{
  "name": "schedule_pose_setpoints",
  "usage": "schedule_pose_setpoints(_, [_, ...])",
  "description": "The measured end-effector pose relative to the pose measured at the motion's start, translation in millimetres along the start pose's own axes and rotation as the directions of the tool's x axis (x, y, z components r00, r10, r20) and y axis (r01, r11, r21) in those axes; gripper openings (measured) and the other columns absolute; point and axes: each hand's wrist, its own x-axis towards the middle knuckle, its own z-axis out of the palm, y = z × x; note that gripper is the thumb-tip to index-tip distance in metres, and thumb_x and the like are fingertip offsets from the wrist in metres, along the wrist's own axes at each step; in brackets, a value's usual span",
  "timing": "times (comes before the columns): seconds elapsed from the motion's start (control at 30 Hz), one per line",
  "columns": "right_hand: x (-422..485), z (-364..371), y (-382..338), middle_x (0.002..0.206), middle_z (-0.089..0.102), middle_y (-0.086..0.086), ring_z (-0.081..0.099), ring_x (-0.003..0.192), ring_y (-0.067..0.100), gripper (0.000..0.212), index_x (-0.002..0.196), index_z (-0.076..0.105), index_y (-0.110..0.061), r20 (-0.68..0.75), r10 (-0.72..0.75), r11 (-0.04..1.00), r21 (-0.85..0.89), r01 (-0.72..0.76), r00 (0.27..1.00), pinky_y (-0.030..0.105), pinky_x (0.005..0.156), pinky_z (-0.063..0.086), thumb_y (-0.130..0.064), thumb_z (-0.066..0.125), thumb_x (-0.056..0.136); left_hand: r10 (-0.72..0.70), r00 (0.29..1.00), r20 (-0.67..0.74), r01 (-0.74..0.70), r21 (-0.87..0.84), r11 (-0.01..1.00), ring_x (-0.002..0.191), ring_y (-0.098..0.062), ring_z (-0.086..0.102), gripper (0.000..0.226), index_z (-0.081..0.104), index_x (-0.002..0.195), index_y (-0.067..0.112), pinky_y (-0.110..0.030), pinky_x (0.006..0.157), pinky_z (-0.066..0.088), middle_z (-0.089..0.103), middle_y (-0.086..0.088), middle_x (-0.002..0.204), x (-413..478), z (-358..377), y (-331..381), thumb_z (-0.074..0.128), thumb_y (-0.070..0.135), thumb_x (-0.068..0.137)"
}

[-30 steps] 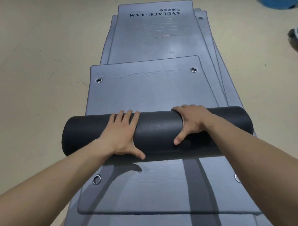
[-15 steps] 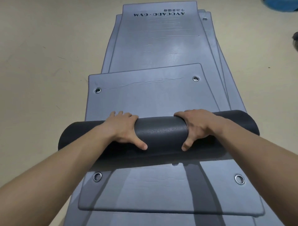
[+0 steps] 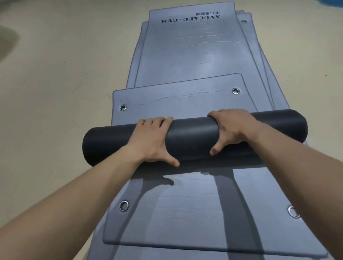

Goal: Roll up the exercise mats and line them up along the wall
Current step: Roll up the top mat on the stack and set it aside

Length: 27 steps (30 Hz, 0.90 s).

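Note:
A dark rolled-up part of an exercise mat (image 3: 191, 137) lies crosswise on a stack of flat grey mats. Its unrolled far end (image 3: 176, 104), grey with two metal eyelets, stretches a short way ahead of the roll. My left hand (image 3: 150, 141) grips the roll left of its middle, fingers over the top and thumb spread on the near side. My right hand (image 3: 232, 128) grips it right of the middle, fingers curled over the crest and thumb pointing down. Under the roll lies another flat grey mat (image 3: 185, 213) with eyelets at its near corners.
Farther ahead, several flat grey mats are stacked, the top one printed with dark lettering (image 3: 189, 52). Beige floor (image 3: 55, 92) spreads to the left and right of the stack. A sliver of something blue (image 3: 332, 1) shows at the top right corner.
The roll has advanced away from me over the mat, leaving a shorter flat end ahead. Both hands shifted their hold, fingers reaching farther over the top.

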Motion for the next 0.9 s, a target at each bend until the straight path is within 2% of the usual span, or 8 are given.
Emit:
schedule_pose_setpoints(0.17, [-3.6, -7.6, -7.4, 0.114, 0.064, -0.01, 0.061, 0.113, 0.023, 0.106, 0.129, 0.056, -0.031, 0.226, -0.035, 0.976, 0.217, -0.015, 0.974, 0.039, 0.093, 0.05, -0.076, 0.089, 0.039, 0.037, 0.966, 0.256, -0.02, -0.071, 0.997, 0.104, -0.024, 0.062, 0.117, 0.048, 0.137, 0.032, -0.041, 0.087, 0.052, 0.067, 0.008, 0.119, 7.2, -17.5, -14.8, 0.077, 0.088, 0.038])
schedule_pose_setpoints(0.23, [-24.8, 15.0, -11.2, 0.134, 0.057, -0.008, 0.053, 0.128, 0.024, 0.122, 0.146, 0.044, -0.035, 0.088, -0.014, 0.978, 0.208, -0.004, 0.996, 0.042, 0.105, 0.044, -0.083, 0.083, 0.042, 0.059, 0.949, 0.31, -0.022, -0.121, 0.992, 0.111, -0.022, 0.061, 0.12, 0.046, 0.141, 0.036, -0.039, 0.089, 0.05, 0.065, 0.012, 0.124, 3.4, -14.2, -15.8, 0.079, 0.085, 0.036])
schedule_pose_setpoints(0.33, [-57.4, 52.3, -25.7, 0.153, 0.042, -0.002, 0.041, 0.139, 0.026, 0.143, 0.156, 0.026, -0.032, -0.172, 0.006, 1.0, -0.02, -0.009, 0.985, 0.048, 0.119, 0.028, -0.098, 0.065, 0.035, 0.06, 0.936, 0.348, 0.013, -0.205, 0.979, 0.122, -0.022, 0.058, 0.123, 0.041, 0.147, 0.039, -0.042, 0.1, 0.048, 0.061, 0.014, 0.132, 6.9, -15.3, -17.8, 0.084, 0.081, 0.039])
schedule_pose_setpoints(0.5, [-10.9, 19.6, -10.6, 0.15, 0.048, -0.003, 0.049, 0.135, 0.025, 0.147, 0.158, 0.025, -0.032, -0.021, 0.014, 0.997, 0.07, -0.013, 1.0, 0.048, 0.112, 0.038, -0.099, 0.066, 0.034, 0.042, 0.993, -0.112, -0.048, -0.048, 0.998, 0.141, -0.027, 0.043, 0.135, 0.028, 0.158, 0.027, -0.044, 0.12, 0.033, 0.043, 0.0, 0.157, -27.8, 14.4, -15.4, 0.067, 0.094, 0.047])
schedule_pose_setpoints(0.63, [-7.1, 37.9, -19.7, 0.163, 0.03, 0.004, 0.027, 0.149, 0.03, 0.157, 0.162, 0.015, -0.027, -0.121, 0.031, 0.999, -0.006, -0.032, 0.992, 0.054, 0.124, 0.017, -0.102, 0.05, 0.028, 0.098, 0.995, -0.03, -0.1, -0.048, 0.994, 0.145, -0.025, 0.038, 0.137, 0.02, 0.161, 0.031, -0.046, 0.122, 0.028, 0.035, 0.002, 0.162, 4.7, 10.7, -29.7, 0.062, 0.099, 0.05])
schedule_pose_setpoints(0.7, [-14.2, 60.9, -29.0, 0.165, 0.022, 0.008, 0.021, 0.152, 0.033, 0.155, 0.162, 0.009, -0.024, -0.209, 0.018, 0.996, -0.085, -0.037, 0.978, 0.056, 0.124, 0.015, -0.098, 0.062, 0.036, 0.103, 0.994, 0.022, -0.102, -0.052, 0.993, 0.148, -0.026, 0.034, 0.138, 0.016, 0.163, 0.032, -0.049, 0.124, 0.023, 0.032, 0.002, 0.164, 21.1, 3.7, -34.0, 0.063, 0.098, 0.051])
schedule_pose_setpoints(0.8, [5.4, 48.0, -19.6, 0.16, 0.031, 0.003, 0.032, 0.146, 0.029, 0.147, 0.159, 0.015, -0.026, -0.217, 0.013, 0.998, -0.056, -0.026, 0.976, 0.053, 0.12, 0.023, -0.091, 0.072, 0.041, 0.042, 0.999, -0.028, -0.037, 0.145, 0.989, 0.157, -0.036, 0.01, 0.147, 0.0, 0.163, 0.023, -0.06, 0.126, 0.01, 0.009, -0.009, 0.171, 9.9, 26.4, -25.5, 0.061, 0.098, 0.053])
schedule_pose_setpoints(0.9, [30.4, 21.6, -8.7, 0.148, 0.046, -0.002, 0.049, 0.132, 0.027, 0.145, 0.155, 0.024, -0.03, -0.108, -0.002, 1.0, -0.006, 0.001, 0.994, 0.05, 0.108, 0.039, -0.094, 0.07, 0.034, 0.038, 0.996, -0.078, -0.024, 0.172, 0.985, 0.154, -0.036, 0.018, 0.147, 0.003, 0.162, 0.021, -0.056, 0.125, 0.018, 0.015, -0.008, 0.169, 13.7, 33.3, -26.0, 0.068, 0.093, 0.052])
